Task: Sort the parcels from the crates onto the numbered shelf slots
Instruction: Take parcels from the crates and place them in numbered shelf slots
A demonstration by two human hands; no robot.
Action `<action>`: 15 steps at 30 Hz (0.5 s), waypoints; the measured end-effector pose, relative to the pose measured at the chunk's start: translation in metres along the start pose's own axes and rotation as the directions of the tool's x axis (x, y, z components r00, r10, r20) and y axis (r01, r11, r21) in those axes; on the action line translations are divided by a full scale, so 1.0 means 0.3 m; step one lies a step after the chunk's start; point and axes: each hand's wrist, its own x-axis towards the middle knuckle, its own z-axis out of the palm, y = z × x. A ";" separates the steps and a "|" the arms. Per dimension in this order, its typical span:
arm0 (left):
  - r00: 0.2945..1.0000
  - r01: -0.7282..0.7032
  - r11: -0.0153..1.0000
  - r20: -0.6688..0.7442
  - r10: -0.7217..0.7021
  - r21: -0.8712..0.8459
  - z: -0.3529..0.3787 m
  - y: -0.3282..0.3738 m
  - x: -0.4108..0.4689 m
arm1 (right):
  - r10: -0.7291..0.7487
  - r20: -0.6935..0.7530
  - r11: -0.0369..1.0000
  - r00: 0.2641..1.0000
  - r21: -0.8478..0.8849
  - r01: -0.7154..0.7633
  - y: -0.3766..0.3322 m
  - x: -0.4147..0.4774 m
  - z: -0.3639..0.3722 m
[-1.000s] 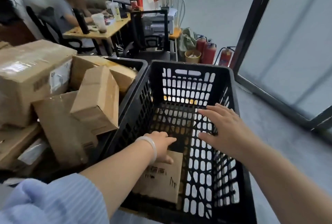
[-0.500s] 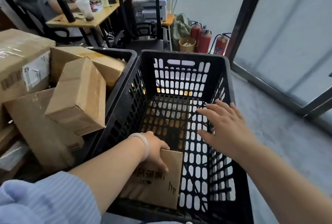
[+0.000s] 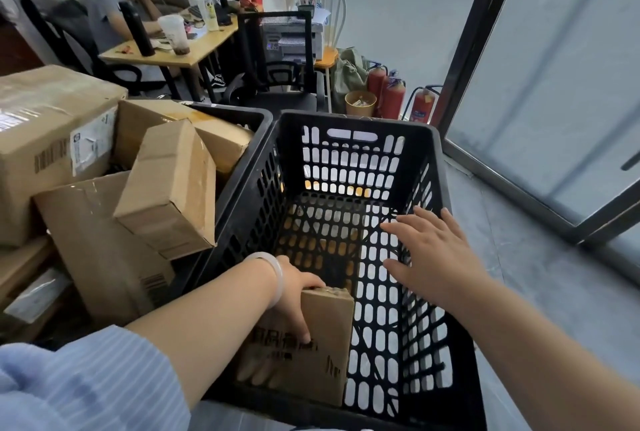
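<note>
Now left hand (image 3: 294,295) gripping cardboard parcel (image 3: 311,344) in black crate (image 3: 349,126), right hand (image 3: 433,257) spread

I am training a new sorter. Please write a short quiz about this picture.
1. True or false: the left hand grips the brown parcel inside the black crate.
2. The right hand is: A) holding a parcel, B) open and empty, C) out of view.
3. How many parcels lie in this black crate?

Key: 1 true; 2 B; 3 one.
</note>
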 end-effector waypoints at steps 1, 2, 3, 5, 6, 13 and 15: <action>1.000 0.021 0.999 -0.003 -0.020 0.029 0.004 -0.001 -0.005 | 0.000 0.000 1.000 1.000 -0.006 0.000 -0.001 0.001 0.001; 0.999 0.034 0.999 -0.006 -0.034 0.040 0.009 -0.002 -0.009 | -0.001 0.000 1.000 1.000 -0.010 0.001 -0.003 0.001 0.002; 0.999 0.040 0.998 -0.017 -0.039 0.045 0.014 -0.002 -0.013 | -0.002 -0.001 1.000 1.000 -0.015 0.002 -0.003 0.000 0.003; 0.998 0.030 0.997 -0.060 -0.025 0.074 0.017 0.000 -0.020 | -0.003 -0.004 1.000 1.000 -0.027 0.003 -0.003 0.000 0.003; 0.996 0.020 0.996 -0.084 -0.012 0.092 0.014 0.000 -0.025 | -0.003 -0.003 1.000 1.000 -0.030 0.003 -0.003 -0.001 0.004; 0.962 -0.045 0.998 -0.270 0.034 -0.034 0.003 -0.022 -0.086 | 0.003 0.001 1.000 1.000 0.006 -0.003 0.002 0.000 -0.002; 0.927 -0.043 0.990 -0.375 -0.010 -0.133 -0.005 -0.040 -0.111 | -0.003 0.000 1.000 1.000 0.024 0.003 -0.001 -0.002 -0.007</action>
